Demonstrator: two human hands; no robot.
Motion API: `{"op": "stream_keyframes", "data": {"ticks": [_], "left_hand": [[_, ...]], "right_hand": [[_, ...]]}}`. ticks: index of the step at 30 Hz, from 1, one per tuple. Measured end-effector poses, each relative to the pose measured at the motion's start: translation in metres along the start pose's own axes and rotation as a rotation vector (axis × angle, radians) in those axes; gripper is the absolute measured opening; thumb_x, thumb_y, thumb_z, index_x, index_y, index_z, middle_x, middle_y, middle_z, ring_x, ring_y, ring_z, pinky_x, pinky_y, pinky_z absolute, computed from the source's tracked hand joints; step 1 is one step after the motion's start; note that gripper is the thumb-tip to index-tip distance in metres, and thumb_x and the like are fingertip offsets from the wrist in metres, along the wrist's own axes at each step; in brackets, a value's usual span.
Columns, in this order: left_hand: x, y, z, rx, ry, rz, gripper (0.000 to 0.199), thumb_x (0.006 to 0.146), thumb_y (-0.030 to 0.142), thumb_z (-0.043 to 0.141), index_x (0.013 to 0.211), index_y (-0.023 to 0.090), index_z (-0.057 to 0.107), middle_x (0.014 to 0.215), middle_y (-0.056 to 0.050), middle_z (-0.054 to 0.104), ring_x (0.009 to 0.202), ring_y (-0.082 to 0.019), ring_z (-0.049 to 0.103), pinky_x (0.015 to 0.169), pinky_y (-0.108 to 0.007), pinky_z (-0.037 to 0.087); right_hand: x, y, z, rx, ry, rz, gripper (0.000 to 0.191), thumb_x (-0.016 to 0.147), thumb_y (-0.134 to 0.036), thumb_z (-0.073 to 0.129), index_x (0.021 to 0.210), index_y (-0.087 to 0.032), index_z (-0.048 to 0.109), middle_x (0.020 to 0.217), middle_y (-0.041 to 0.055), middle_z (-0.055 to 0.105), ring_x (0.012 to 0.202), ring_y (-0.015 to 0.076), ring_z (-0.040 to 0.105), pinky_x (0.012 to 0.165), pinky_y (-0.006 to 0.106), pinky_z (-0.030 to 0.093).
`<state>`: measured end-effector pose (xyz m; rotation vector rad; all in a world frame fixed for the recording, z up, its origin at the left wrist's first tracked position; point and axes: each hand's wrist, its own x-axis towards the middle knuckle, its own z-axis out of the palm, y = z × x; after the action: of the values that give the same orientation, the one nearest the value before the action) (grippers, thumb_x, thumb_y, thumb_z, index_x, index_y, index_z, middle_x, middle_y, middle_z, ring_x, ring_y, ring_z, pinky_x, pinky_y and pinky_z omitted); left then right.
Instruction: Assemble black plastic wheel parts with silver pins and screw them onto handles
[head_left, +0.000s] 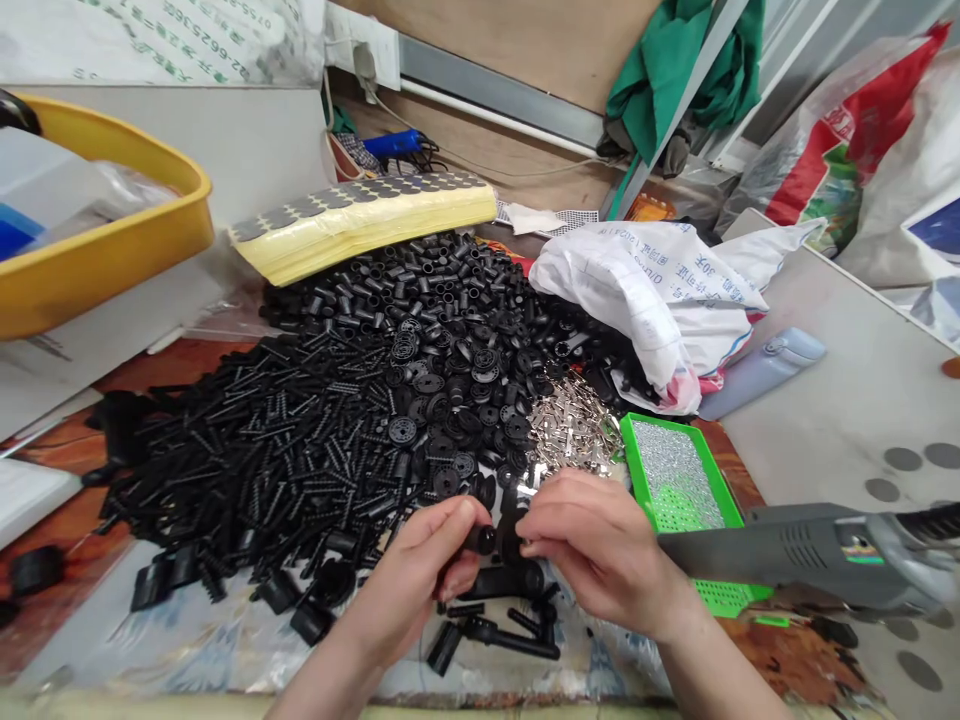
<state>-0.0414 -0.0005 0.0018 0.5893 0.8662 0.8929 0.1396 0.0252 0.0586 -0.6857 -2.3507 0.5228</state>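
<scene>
My left hand (409, 575) and my right hand (600, 550) meet low in the view, with their fingertips pinching a small black plastic part (486, 540) between them. Its full shape is hidden by my fingers. Just beyond them spreads a large heap of black plastic parts (420, 400): ribbed rods on the left, discs in the middle and short bushings at the back. Several longer black moulded pieces (487, 635) lie under my hands. Silver metal clips (574, 425) sit to the right of the heap, close to my right hand.
A green tray (679, 475) of tiny silver pieces lies right of my right hand, partly under a grey power tool (810, 545). A white woven sack (645, 290), a yellow tub (105, 220) and a yellow-backed stack of adhesive pads (360, 225) surround the heap.
</scene>
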Motion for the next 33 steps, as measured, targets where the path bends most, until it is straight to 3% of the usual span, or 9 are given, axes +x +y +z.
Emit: {"op": "stream_keyframes", "data": {"ticks": [5, 12, 15, 18, 22, 28, 33], "left_hand": [[0.002, 0.001, 0.003, 0.048, 0.002, -0.039, 0.045, 0.068, 0.059, 0.069, 0.066, 0.016, 0.054, 0.047, 0.010, 0.032, 0.043, -0.005, 0.020, 0.042, -0.022, 0.010], [0.006, 0.001, 0.009, 0.007, 0.055, -0.107, 0.044, 0.069, 0.060, 0.065, 0.065, 0.018, 0.052, 0.040, 0.012, 0.029, 0.037, -0.004, 0.016, 0.039, -0.022, 0.008], [0.006, 0.000, 0.010, 0.036, 0.090, -0.083, 0.045, 0.072, 0.063, 0.061, 0.069, 0.018, 0.052, 0.040, 0.010, 0.033, 0.038, -0.006, 0.021, 0.040, -0.022, 0.011], [0.003, 0.000, 0.009, 0.059, 0.051, -0.074, 0.045, 0.073, 0.062, 0.059, 0.072, 0.017, 0.053, 0.045, 0.007, 0.040, 0.044, -0.007, 0.029, 0.042, -0.021, 0.016], [0.001, 0.002, 0.010, 0.100, 0.005, -0.040, 0.043, 0.074, 0.057, 0.061, 0.064, 0.018, 0.048, 0.050, 0.006, 0.042, 0.047, -0.007, 0.031, 0.045, -0.021, 0.019], [0.001, 0.004, 0.014, 0.090, 0.054, -0.018, 0.043, 0.073, 0.056, 0.063, 0.062, 0.018, 0.046, 0.049, 0.005, 0.047, 0.046, -0.007, 0.037, 0.045, -0.019, 0.025], [0.002, 0.000, 0.013, 0.031, 0.046, -0.019, 0.041, 0.072, 0.055, 0.065, 0.066, 0.017, 0.051, 0.051, 0.004, 0.053, 0.043, -0.007, 0.043, 0.038, -0.017, 0.018]], "right_hand": [[-0.003, 0.002, 0.005, -0.044, -0.072, 0.004, 0.017, 0.093, -0.013, 0.044, 0.095, -0.021, 0.059, 0.080, 0.0031, 0.067, 0.073, 0.0153, 0.056, 0.065, 0.031, 0.047], [-0.010, 0.007, 0.015, 0.001, 0.000, 0.067, 0.012, 0.089, -0.012, 0.051, 0.091, -0.019, 0.059, 0.079, 0.0029, 0.066, 0.071, 0.0148, 0.057, 0.065, 0.029, 0.048], [-0.013, 0.009, 0.018, -0.012, 0.058, 0.125, 0.011, 0.089, -0.012, 0.053, 0.089, -0.019, 0.060, 0.078, 0.0029, 0.065, 0.070, 0.0144, 0.057, 0.063, 0.028, 0.048], [-0.016, 0.011, 0.020, -0.029, 0.102, 0.181, 0.011, 0.089, -0.013, 0.053, 0.087, -0.020, 0.061, 0.077, 0.0031, 0.065, 0.070, 0.0156, 0.059, 0.063, 0.029, 0.049], [-0.016, 0.011, 0.021, -0.017, 0.112, 0.201, 0.010, 0.087, -0.013, 0.054, 0.086, -0.020, 0.061, 0.077, 0.0031, 0.065, 0.072, 0.0165, 0.060, 0.064, 0.030, 0.050], [-0.014, 0.010, 0.024, 0.090, 0.192, 0.261, 0.007, 0.085, -0.015, 0.057, 0.085, -0.020, 0.062, 0.076, 0.0034, 0.065, 0.071, 0.0168, 0.061, 0.064, 0.030, 0.051], [-0.015, 0.008, 0.021, 0.050, 0.162, 0.270, 0.007, 0.085, -0.014, 0.057, 0.083, -0.019, 0.061, 0.075, 0.0034, 0.064, 0.070, 0.0170, 0.061, 0.062, 0.029, 0.049]]}}
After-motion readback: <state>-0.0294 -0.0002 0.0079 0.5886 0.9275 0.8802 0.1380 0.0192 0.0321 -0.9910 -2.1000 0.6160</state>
